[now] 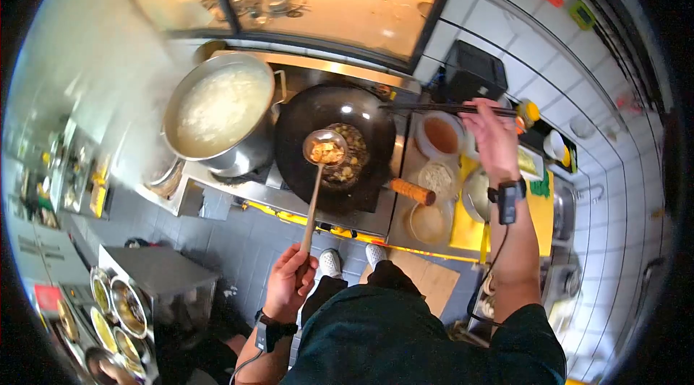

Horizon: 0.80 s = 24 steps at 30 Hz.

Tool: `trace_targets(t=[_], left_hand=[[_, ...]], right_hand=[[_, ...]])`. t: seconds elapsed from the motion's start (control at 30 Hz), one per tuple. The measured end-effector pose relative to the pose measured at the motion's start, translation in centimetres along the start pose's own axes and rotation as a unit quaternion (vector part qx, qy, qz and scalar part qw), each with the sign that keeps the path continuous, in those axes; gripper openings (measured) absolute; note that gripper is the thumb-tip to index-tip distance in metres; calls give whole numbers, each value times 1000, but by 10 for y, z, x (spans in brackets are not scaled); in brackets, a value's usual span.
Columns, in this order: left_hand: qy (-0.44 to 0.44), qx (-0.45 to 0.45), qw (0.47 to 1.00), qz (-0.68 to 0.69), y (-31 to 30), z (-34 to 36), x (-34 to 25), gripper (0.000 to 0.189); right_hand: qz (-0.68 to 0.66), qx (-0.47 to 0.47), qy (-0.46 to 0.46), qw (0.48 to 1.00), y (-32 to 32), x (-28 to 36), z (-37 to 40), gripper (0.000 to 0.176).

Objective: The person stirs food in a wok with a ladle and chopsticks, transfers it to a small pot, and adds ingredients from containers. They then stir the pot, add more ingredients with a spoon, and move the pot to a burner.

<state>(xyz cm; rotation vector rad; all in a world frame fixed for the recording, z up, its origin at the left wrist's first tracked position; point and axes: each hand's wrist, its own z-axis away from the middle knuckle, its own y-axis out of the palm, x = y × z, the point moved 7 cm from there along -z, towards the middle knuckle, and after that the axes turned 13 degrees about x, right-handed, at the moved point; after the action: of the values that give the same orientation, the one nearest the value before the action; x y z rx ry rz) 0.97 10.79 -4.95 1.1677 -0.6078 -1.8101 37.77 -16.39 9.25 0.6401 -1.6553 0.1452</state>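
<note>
We saw the left hand [289,285] closed round the end of a long wooden-handled steel ladle [316,193]. Its bowl, loaded with brownish pieces of food, hung well ahead of that hand over the round black wok [311,114]. The right hand [495,140] gripped a pair of long dark chopsticks [434,107] reaching towards the wok's far rim. Beyond the left hand stood a large steel pot [253,150] of pale liquid, and small round sauce bowls [441,135] sat just beside the right hand on the steel worktop [407,161]. We judged that the ladle, held only at its far end, could tip and spill hot food
</note>
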Motion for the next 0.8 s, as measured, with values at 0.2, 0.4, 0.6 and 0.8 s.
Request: trace_targets(t=[0.2, 0.4, 0.6, 0.8], left_hand=[[-28, 33, 996, -76, 53, 12, -24, 23], [-108, 142, 980, -89, 127, 4, 24, 28], [-205, 160, 947, -188, 184, -38, 128, 26], [-177, 181, 872, -420, 198, -80, 222, 33]], right_hand=[[-164, -193, -133, 958, -135, 82, 164, 18], [-124, -402, -225, 879, -221, 106, 372, 23], [-40, -555, -204, 806, -275, 87, 549, 25], [124, -643, -47, 755, -302, 57, 619, 28]])
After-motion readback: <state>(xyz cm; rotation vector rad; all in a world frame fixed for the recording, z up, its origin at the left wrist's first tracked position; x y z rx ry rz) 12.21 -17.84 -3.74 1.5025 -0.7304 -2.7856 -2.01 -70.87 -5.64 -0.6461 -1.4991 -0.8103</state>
